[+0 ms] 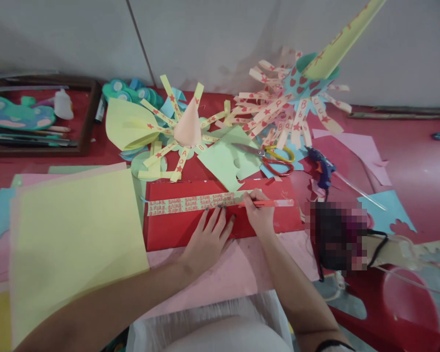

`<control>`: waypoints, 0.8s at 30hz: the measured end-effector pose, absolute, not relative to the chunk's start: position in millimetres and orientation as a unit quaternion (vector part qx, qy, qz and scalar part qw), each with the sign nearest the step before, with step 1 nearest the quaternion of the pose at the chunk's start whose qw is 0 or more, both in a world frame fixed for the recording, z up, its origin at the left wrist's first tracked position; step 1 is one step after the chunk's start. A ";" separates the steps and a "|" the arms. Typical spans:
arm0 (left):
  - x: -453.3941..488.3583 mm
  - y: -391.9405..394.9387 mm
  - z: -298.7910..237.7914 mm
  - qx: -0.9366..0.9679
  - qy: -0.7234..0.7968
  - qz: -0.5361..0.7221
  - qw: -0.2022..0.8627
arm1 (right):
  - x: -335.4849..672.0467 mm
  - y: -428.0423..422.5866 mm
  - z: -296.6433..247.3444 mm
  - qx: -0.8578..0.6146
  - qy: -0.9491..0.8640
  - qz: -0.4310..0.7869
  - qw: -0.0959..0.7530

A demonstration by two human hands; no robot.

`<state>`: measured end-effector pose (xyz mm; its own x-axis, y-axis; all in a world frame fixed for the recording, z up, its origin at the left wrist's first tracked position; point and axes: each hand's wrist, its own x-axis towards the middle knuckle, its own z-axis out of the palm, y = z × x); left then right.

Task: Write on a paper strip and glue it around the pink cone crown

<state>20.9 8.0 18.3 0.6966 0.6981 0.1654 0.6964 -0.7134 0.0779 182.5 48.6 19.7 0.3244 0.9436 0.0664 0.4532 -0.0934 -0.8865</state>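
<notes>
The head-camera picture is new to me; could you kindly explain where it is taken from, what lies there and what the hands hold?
There is no machine here. A person wears one camera on the head, looking forward and down, so both arms come in from the bottom edge. The left hand lies flat and open on a red box, just below a yellow paper strip covered in red marks. The right hand has its grip closed on a red pen at the strip's end. Around them on the red surface lie a yellow sheet, scissors, a blue glue gun and cone-shaped paper crafts.
</notes>
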 end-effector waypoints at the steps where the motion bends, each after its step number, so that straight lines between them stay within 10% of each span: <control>1: 21.0 8.1 18.2 0.921 0.378 0.090 0.005 | 182.5 48.8 19.5 -0.685 -0.510 0.277 0.440; 24: 18.7 6.6 15.3 0.915 0.386 0.119 0.015 | 185.3 47.1 23.5 -0.693 -0.371 0.319 0.529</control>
